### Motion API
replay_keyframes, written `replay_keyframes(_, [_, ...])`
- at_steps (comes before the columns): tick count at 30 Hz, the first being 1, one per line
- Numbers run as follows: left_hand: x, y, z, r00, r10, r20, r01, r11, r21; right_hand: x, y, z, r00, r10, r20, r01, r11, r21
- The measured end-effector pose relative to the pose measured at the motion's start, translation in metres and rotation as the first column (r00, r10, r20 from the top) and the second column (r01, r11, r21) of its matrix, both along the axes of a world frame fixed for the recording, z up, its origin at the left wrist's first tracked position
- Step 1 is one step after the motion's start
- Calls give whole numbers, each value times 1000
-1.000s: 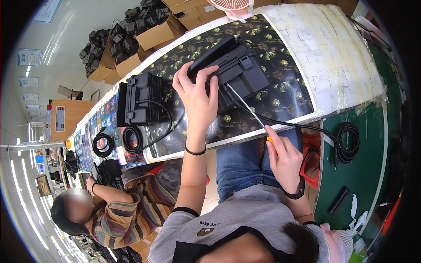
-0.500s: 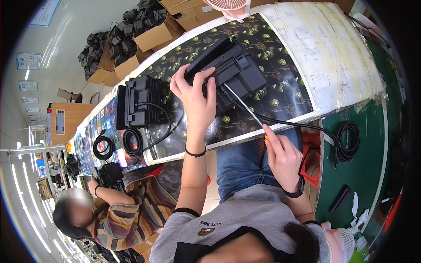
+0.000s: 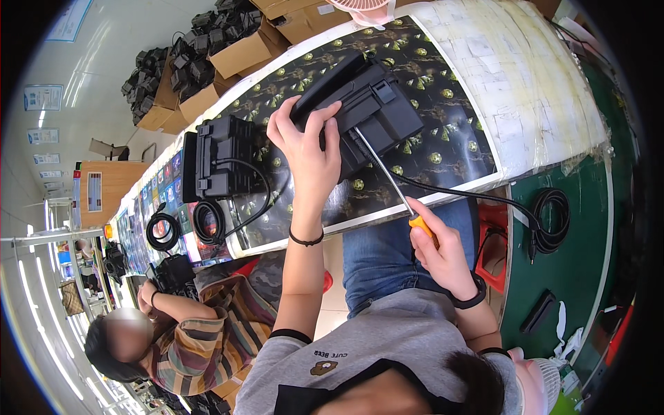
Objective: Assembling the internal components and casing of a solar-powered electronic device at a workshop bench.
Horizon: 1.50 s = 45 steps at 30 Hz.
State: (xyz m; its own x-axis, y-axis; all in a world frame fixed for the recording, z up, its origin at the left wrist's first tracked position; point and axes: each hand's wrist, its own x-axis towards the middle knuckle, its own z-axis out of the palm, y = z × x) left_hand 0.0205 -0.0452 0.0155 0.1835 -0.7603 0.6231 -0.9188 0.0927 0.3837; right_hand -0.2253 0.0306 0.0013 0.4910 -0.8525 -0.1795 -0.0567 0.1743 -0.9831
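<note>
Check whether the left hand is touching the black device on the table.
Touching. The head view shows the left hand pressed on the black device, fingers curled over its near edge with no gap.

black boxy device (image 3: 373, 111) tilted on patterned tabletop, orange-handled screwdriver (image 3: 391, 181) against it

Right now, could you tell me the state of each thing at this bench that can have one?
Left hand: gripping the black device, steadying it.
Right hand: closed on the screwdriver, tip at the device.
Second black device: lying untouched, cable attached.
Coiled cable: wound, lying on the green surface.
</note>
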Motion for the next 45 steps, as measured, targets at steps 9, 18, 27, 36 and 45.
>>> replay_keyframes(9, [2,-1,0,999,6,35,-6,1000,-11,-6,-10,-9,844,-148,516,-263,724,638])
replay_keyframes(18, [6,-2,1,997,21,71,-19,1000,-19,-2,-11,-39,345,-599,723,-784,240,573])
replay_keyframes(27, [8,-9,2,999,-12,37,12,1000,-7,24,2,-31,7,-794,608,-934,212,288])
replay_keyframes(36, [5,-4,1,998,15,56,-13,999,-30,-4,-13,-14,789,-147,597,-193,863,468])
replay_keyframes(45, [11,-8,-1,1000,11,16,-11,1000,-8,-15,-5,-3,977,-155,-145,67,873,-483])
